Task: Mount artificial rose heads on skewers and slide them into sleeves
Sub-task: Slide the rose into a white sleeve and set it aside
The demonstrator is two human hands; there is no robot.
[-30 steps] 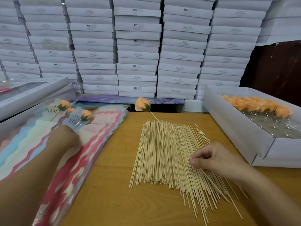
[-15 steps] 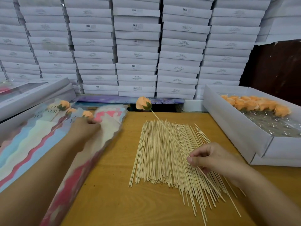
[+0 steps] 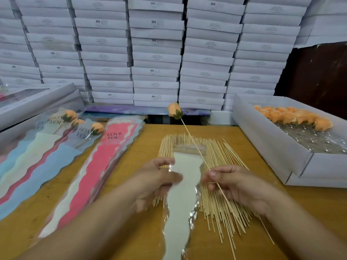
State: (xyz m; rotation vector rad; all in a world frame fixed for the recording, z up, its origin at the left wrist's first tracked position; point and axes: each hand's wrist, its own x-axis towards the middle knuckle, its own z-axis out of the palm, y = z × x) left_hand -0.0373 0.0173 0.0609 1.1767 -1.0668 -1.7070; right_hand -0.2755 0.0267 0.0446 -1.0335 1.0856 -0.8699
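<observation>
My right hand (image 3: pixel 234 184) pinches a thin wooden skewer (image 3: pixel 195 147) that points up and away, with an orange rose head (image 3: pixel 175 110) mounted on its far tip. My left hand (image 3: pixel 157 181) holds a clear plastic sleeve with a white wavy panel (image 3: pixel 182 196), lying over the pile of loose skewers (image 3: pixel 221 184) on the wooden table. The skewer crosses the sleeve's upper right corner. At the left lie several finished roses in sleeves (image 3: pixel 93 129) and a stack of unused pink "LOVE YOU" sleeves (image 3: pixel 105 158).
A white box (image 3: pixel 266 152) at the right holds several orange rose heads (image 3: pixel 293 117). A wall of stacked white boxes (image 3: pixel 155 53) stands behind the table. More flat boxes (image 3: pixel 37 102) sit at the far left. Bare wooden tabletop (image 3: pixel 142 241) shows near me.
My left hand has come back from the sleeve stack at the left with one sleeve and now holds it over the skewer pile. My right hand with the rose skewer has shifted slightly.
</observation>
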